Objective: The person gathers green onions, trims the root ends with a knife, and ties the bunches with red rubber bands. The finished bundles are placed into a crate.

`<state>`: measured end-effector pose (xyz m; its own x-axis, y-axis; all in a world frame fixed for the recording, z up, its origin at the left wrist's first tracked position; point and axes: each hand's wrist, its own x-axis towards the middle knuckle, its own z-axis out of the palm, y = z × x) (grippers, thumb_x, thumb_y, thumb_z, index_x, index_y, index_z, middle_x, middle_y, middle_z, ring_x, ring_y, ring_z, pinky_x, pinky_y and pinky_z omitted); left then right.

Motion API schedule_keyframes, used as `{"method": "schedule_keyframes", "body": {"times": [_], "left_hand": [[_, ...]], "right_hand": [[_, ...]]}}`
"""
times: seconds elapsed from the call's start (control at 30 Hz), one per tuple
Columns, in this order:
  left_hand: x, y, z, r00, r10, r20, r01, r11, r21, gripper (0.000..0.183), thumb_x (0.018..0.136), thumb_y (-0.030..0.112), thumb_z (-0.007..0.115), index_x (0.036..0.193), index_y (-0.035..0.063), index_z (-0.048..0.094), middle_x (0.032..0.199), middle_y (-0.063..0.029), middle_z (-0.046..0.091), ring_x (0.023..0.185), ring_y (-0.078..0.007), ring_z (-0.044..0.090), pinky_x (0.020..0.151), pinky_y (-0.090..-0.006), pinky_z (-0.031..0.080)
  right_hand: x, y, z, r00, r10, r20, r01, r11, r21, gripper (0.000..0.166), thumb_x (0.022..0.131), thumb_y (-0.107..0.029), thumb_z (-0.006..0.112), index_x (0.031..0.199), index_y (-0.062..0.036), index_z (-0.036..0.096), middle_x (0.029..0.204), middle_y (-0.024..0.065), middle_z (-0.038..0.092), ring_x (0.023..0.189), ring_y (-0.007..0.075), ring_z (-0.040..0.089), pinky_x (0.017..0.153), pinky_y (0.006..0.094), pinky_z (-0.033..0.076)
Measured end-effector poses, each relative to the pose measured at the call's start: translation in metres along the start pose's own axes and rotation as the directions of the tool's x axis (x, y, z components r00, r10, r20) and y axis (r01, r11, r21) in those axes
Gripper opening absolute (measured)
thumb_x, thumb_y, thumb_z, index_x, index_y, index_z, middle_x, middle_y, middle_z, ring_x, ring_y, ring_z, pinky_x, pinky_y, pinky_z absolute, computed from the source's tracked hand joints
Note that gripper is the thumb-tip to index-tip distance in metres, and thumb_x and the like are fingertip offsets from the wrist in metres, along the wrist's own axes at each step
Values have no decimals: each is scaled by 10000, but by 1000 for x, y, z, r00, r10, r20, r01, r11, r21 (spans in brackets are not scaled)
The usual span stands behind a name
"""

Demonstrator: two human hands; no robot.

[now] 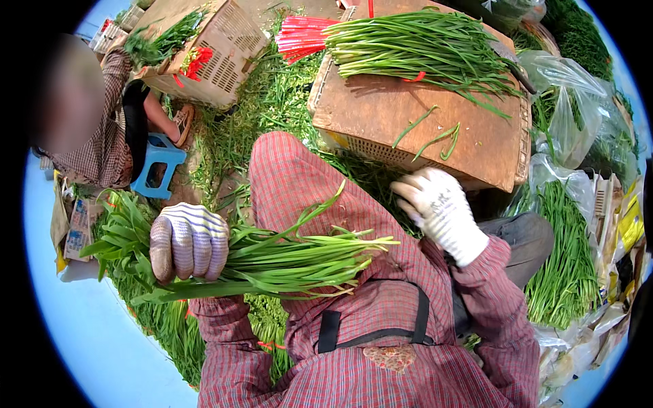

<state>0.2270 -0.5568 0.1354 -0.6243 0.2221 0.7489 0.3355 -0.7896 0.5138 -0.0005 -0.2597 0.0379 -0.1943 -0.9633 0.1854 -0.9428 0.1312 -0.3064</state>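
Note:
My left hand (190,242), in a striped knit glove, is closed around a bunch of garlic chives (301,262). The bunch lies level above my lap, leafy tips to the left and pale stem ends to the right. My right hand (436,209), in a white glove, hovers over my thigh beside a board-topped crate (372,115). Its fingers are slightly bent and parted, with nothing visible in them. On the board rests a larger pile of chives (423,51) with a red tie around part of it. Red-and-white strips (306,38) stick out at its left.
Loose chive stems (451,140) and a dark blade (520,76) lie on the board. Plastic bags of chives (561,255) stand at right. Tied bunches (168,326) sit at lower left. A person (102,148) sits by a blue stool (159,166) and another crate (219,56). Trimmings (245,127) litter the ground.

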Motion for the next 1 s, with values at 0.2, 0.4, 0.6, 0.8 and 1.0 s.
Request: {"method": "schedule_keyframes", "body": {"times": [0.2, 0.4, 0.6, 0.8, 1.0], "left_hand": [[31, -3, 22, 1000, -21, 8, 21, 999, 43, 190, 910, 63, 660, 725, 47, 702, 705, -120, 636, 571, -186, 598, 560, -337, 558], [-8, 10, -5, 923, 132, -361, -81, 985, 153, 205, 970, 140, 604, 1133, 21, 639, 696, -21, 535, 588, -123, 518, 557, -277, 477], [-19, 1, -19, 321, 350, -880, 90, 914, 397, 359, 1013, 241, 585, 1290, 14, 559, 650, 88, 288, 532, -38, 302, 524, -238, 289], [-49, 2, -38, -96, 465, -880, 67, 885, 461, 234, 1022, 253, 558, 1162, 73, 611, 700, 35, 463, 642, -117, 515, 639, -303, 521], [-85, -3, -38, -242, 405, -882, 1, 909, 417, 243, 1011, 324, 567, 857, 137, 549, 714, 35, 459, 644, -128, 481, 633, -277, 464]], "right_hand": [[75, -62, 18, 907, -418, 51, 365, 841, 399, 395, 774, -211, 692, 1149, -94, 655, 1047, 123, 675, 958, 334, 625, 856, 455, 502], [39, -51, 33, 930, -177, 322, -257, 313, 914, 379, 969, -300, 602, 1224, -26, 664, 987, 120, 720, 907, 196, 660, 853, 332, 528], [39, -38, 18, 919, -175, 353, -385, -203, 900, 829, 965, -635, 508, 1451, 34, 453, 1321, 100, 617, 1182, 163, 576, 1048, 339, 442], [44, -56, -18, 935, -44, 353, -341, -388, 856, 818, 853, -362, 778, 1477, 19, 413, 1343, 100, 611, 1236, 197, 573, 1075, 348, 438], [29, -40, 1, 818, 251, 518, -461, -251, 851, 534, 903, -264, 720, 1320, 34, 570, 995, 37, 653, 820, 108, 600, 717, 243, 489]]}}
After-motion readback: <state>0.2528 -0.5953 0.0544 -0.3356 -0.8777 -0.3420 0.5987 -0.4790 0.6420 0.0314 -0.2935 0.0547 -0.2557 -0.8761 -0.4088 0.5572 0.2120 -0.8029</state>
